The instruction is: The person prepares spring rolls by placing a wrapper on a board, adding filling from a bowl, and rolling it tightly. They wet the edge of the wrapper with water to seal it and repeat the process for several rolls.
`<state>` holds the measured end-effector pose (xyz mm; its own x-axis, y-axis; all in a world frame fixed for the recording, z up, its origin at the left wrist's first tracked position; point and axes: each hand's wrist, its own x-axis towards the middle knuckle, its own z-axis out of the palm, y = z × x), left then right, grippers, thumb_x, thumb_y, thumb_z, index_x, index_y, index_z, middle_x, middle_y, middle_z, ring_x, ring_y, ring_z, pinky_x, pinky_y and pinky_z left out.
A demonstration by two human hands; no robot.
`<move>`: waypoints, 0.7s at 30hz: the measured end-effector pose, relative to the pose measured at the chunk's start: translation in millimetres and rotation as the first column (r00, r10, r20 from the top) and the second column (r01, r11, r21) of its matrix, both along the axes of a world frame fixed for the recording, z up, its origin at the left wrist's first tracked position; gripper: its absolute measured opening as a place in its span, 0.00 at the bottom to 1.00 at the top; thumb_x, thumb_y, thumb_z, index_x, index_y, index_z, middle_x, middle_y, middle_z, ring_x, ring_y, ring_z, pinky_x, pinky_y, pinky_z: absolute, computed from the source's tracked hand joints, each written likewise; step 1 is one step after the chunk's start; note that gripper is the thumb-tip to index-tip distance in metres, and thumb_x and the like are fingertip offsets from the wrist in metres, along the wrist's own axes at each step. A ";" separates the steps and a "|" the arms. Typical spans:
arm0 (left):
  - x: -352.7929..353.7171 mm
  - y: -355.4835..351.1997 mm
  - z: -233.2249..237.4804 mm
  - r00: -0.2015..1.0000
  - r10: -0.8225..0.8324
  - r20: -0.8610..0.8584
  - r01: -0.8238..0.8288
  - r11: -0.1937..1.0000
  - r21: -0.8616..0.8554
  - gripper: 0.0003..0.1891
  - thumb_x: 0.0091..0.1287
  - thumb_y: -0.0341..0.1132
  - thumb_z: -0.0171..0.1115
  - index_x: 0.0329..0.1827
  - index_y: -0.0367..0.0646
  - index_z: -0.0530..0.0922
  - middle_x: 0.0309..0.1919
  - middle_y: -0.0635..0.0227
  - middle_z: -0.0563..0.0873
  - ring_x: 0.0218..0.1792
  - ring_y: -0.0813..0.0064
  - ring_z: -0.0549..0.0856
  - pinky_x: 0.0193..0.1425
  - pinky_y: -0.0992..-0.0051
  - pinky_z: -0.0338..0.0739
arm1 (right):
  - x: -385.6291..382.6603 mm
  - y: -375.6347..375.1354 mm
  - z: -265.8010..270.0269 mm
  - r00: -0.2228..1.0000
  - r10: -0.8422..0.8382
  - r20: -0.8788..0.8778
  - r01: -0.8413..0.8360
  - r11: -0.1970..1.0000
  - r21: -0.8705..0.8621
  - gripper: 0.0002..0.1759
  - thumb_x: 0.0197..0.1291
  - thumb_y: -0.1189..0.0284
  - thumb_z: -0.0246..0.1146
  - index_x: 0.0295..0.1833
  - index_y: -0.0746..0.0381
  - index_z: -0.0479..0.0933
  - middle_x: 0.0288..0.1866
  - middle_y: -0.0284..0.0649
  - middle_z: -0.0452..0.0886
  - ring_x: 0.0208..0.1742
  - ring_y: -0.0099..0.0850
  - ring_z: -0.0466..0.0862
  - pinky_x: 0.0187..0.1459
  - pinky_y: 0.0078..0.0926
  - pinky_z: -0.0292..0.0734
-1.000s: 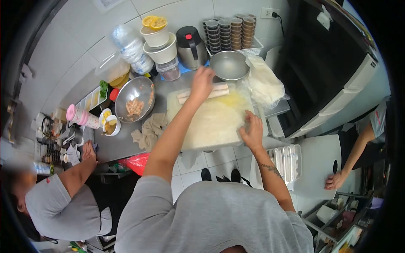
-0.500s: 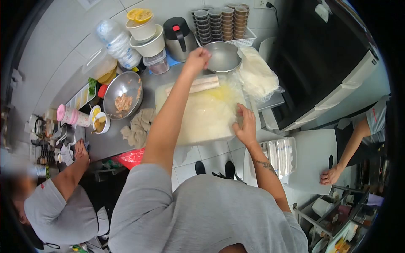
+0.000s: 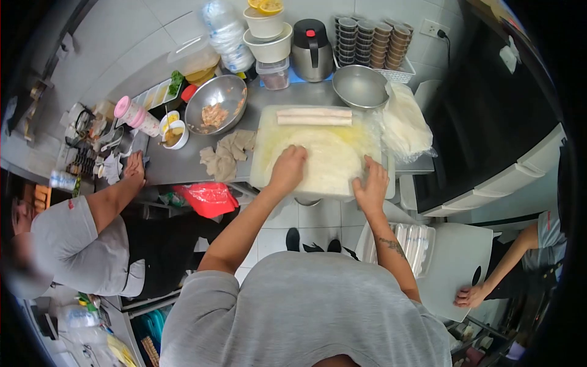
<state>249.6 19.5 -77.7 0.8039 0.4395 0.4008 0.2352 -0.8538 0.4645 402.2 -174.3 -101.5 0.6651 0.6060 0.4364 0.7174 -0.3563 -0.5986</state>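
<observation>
A pale, thin round sheet of dough (image 3: 333, 159) lies on a whitish cutting board (image 3: 264, 131), with yellow liquid showing around its far edge. My left hand (image 3: 288, 168) is over the sheet's left side, its fingers curled together; whatever they may hold is hidden. At the right edge of the sheet, my right hand (image 3: 371, 186) has its fingers apart and holds nothing. Two long, light-coloured rolls (image 3: 315, 117) lie side by side along the far edge of the board. Behind them to the right stands a steel bowl (image 3: 359, 87).
Wrapped dough sheets (image 3: 406, 125) lie right of the board. To the left are a crumpled cloth (image 3: 227, 153) and a bowl of pinkish filling (image 3: 215, 101). A thermal jug (image 3: 312, 52) and stacked sauce cups (image 3: 374, 43) line the wall. Co-workers' hands (image 3: 132, 168) (image 3: 472, 295) rest at both sides.
My left hand has come back from beside the steel bowl to the near left part of the dough. My right hand stays at the dough's right edge. The view has shifted.
</observation>
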 end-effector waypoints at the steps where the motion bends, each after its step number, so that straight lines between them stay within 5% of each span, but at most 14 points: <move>1: 0.8 5.8 -22.2 0.999 0.044 -0.027 -0.040 0.992 0.117 0.04 0.56 0.22 0.54 0.35 0.36 0.73 0.34 0.51 0.78 0.38 0.49 0.79 0.43 0.54 0.74 | 0.7 -1.1 -2.1 1.000 0.015 0.002 -0.015 1.000 0.013 0.36 0.43 0.70 0.62 0.64 0.60 0.68 0.53 0.45 0.74 0.54 0.44 0.71 0.59 0.41 0.62; 4: 0.3 33.1 -13.6 0.875 0.481 -0.057 -0.478 0.877 0.058 0.04 0.57 0.23 0.54 0.35 0.36 0.74 0.35 0.50 0.79 0.38 0.47 0.79 0.44 0.55 0.74 | 3.6 -5.1 -0.7 0.999 0.031 -0.032 -0.031 1.000 0.005 0.36 0.43 0.70 0.62 0.65 0.60 0.67 0.52 0.45 0.74 0.55 0.44 0.71 0.59 0.42 0.62; 7: 43.9 9.1 -8.9 0.991 0.133 0.028 -0.130 0.989 -0.077 0.04 0.62 0.24 0.51 0.35 0.35 0.75 0.36 0.51 0.79 0.40 0.50 0.78 0.48 0.57 0.73 | 7.1 -4.6 1.4 0.998 0.038 -0.060 -0.037 0.999 0.009 0.37 0.44 0.70 0.62 0.66 0.59 0.66 0.52 0.45 0.74 0.55 0.45 0.71 0.59 0.42 0.62; 9: 78.4 -37.2 -17.8 0.939 -0.330 0.099 0.339 0.935 -0.103 0.06 0.56 0.22 0.58 0.36 0.36 0.79 0.36 0.53 0.80 0.42 0.53 0.79 0.50 0.61 0.73 | 4.9 -4.8 -1.0 0.996 0.035 -0.081 -0.033 0.999 0.022 0.38 0.44 0.70 0.62 0.67 0.59 0.66 0.52 0.45 0.74 0.55 0.45 0.71 0.59 0.42 0.62; 11: 99.3 -63.1 -9.0 0.893 -0.444 -0.076 0.429 0.889 -0.159 0.07 0.51 0.20 0.59 0.34 0.37 0.77 0.37 0.53 0.80 0.42 0.51 0.79 0.50 0.60 0.74 | 5.4 -5.2 -0.4 0.995 0.027 -0.096 -0.024 0.999 0.036 0.39 0.43 0.70 0.62 0.67 0.59 0.65 0.52 0.45 0.74 0.54 0.44 0.72 0.59 0.42 0.63; 14: 132.1 -3.4 -38.3 0.997 -0.062 0.040 0.061 0.998 0.026 0.08 0.52 0.20 0.57 0.35 0.37 0.76 0.38 0.50 0.79 0.42 0.49 0.79 0.50 0.58 0.74 | 1.3 -7.2 6.9 0.996 0.026 -0.091 -0.022 0.999 0.041 0.39 0.43 0.71 0.62 0.67 0.60 0.65 0.51 0.45 0.74 0.54 0.44 0.72 0.58 0.41 0.63; 15: 124.5 5.3 -16.3 1.000 -0.006 0.010 0.006 0.999 0.047 0.08 0.55 0.21 0.56 0.38 0.36 0.76 0.38 0.48 0.79 0.43 0.48 0.78 0.50 0.55 0.72 | 0.1 -8.7 7.7 0.997 0.007 -0.076 -0.005 0.999 0.037 0.39 0.43 0.72 0.62 0.68 0.60 0.65 0.50 0.45 0.74 0.53 0.43 0.73 0.58 0.41 0.64; 18: 106.5 -0.8 -12.7 0.970 -0.243 -0.020 0.244 0.970 0.019 0.09 0.52 0.22 0.59 0.37 0.36 0.77 0.38 0.48 0.81 0.44 0.51 0.79 0.51 0.57 0.74 | -3.4 -2.2 7.2 1.000 -0.013 -0.026 0.014 0.999 0.041 0.39 0.43 0.73 0.61 0.68 0.60 0.65 0.49 0.45 0.75 0.53 0.43 0.73 0.58 0.40 0.64; 19: 97.3 0.0 -15.9 0.871 -0.466 -0.159 0.472 0.882 0.001 0.06 0.59 0.25 0.58 0.38 0.35 0.78 0.38 0.50 0.79 0.44 0.50 0.78 0.54 0.57 0.73 | -2.9 -2.8 5.5 1.000 -0.013 -0.014 0.014 0.999 0.042 0.39 0.43 0.73 0.61 0.68 0.60 0.65 0.49 0.45 0.75 0.52 0.43 0.73 0.58 0.40 0.64; 21: 68.9 8.0 -0.6 0.931 -0.348 -0.110 0.353 0.935 0.029 0.07 0.59 0.25 0.58 0.39 0.35 0.79 0.38 0.51 0.80 0.45 0.52 0.79 0.54 0.59 0.73 | -3.2 -3.6 6.1 1.000 -0.004 -0.031 0.006 0.998 0.058 0.37 0.44 0.76 0.59 0.67 0.61 0.66 0.48 0.46 0.75 0.52 0.43 0.73 0.59 0.41 0.64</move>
